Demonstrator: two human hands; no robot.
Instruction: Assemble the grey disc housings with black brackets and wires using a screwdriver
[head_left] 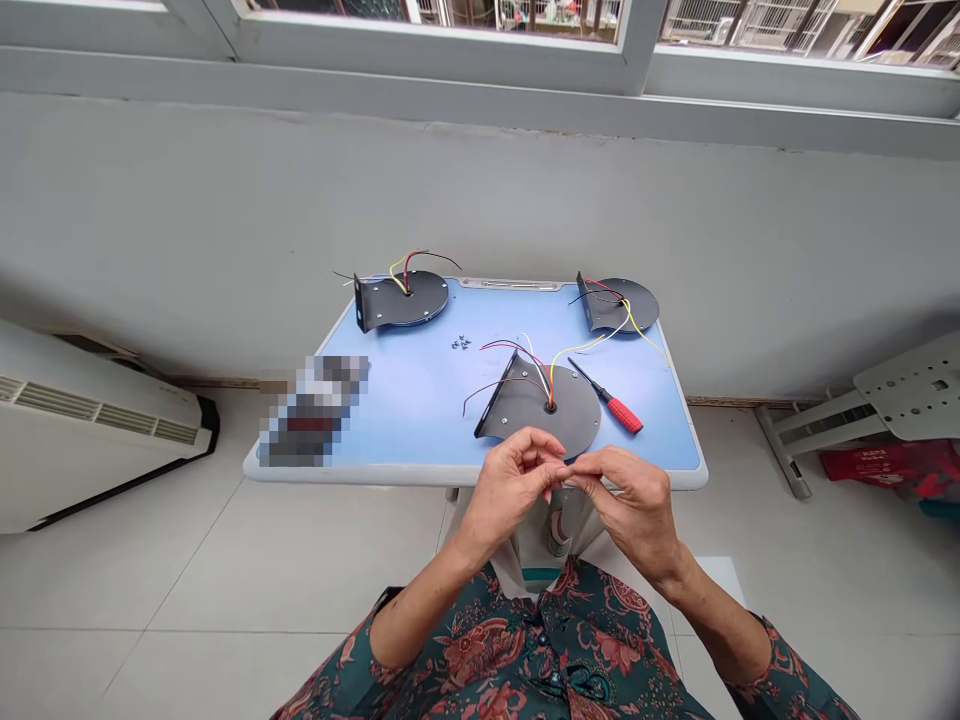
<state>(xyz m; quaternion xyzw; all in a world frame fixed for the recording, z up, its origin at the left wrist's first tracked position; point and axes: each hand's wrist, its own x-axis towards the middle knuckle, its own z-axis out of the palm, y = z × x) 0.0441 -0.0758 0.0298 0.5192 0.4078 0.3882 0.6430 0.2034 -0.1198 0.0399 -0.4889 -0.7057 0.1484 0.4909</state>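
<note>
My left hand [523, 472] and my right hand [626, 497] meet at the table's front edge, thumbs and fingertips pinched together. Whatever lies between the fingertips is hidden or too small to name. Just beyond them, a dark grey round plate with a bent bracket [525, 405] lies on the table, with red, black, white and yellow wires [551, 385] rising from its central hole. To its right rests a screwdriver [622, 414] with a red and black handle. A small cluster of screws [460, 343] sits behind the plate, to the left.
Two similar wired plates stand at the back left [420, 300] and back right [634, 300] of the light blue table [420, 400]. A pixelated patch [315, 415] covers the left side. Behind is a wall [480, 200] below a window.
</note>
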